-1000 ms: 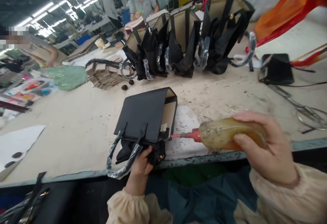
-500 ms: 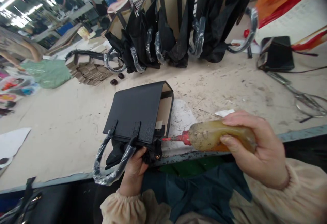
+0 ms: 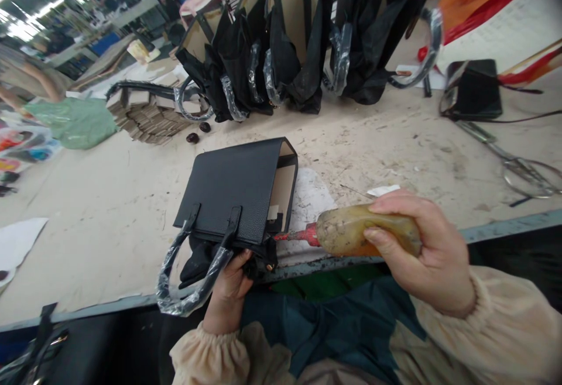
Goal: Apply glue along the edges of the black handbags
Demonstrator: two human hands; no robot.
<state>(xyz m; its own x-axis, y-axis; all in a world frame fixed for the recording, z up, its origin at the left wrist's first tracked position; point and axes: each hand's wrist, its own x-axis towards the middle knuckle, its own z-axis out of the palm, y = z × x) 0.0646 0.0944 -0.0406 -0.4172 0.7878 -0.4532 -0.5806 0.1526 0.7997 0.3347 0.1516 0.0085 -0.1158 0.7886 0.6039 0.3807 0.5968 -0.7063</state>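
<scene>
A black handbag point(image 3: 237, 186) lies on its side at the table's front edge, its plastic-wrapped handles point(image 3: 193, 282) hanging toward me. My left hand point(image 3: 232, 279) grips the bag's black lining at the opening; some fingers are hidden under the cloth. In my right hand point(image 3: 421, 250) is a squeeze bottle point(image 3: 366, 230) of yellowish glue-like liquid, held level with fingers and thumb wrapped round it. Its red nozzle point(image 3: 302, 234) points left, the tip at the bag's edge by the lining. Whether liquid comes out I cannot tell.
Several unfinished black bags point(image 3: 298, 45) stand along the back. Left of them are stacked cardboard pieces point(image 3: 147, 116) and a green plastic bag point(image 3: 72, 121). Scissors point(image 3: 522, 168) and a black pouch point(image 3: 474, 89) lie at the right. Another black bag point(image 3: 79, 350) is below the table edge at lower left.
My right hand and the bottle have moved a little left, bringing the nozzle tip closer in at the bag's edge. The left hand keeps its hold on the bag.
</scene>
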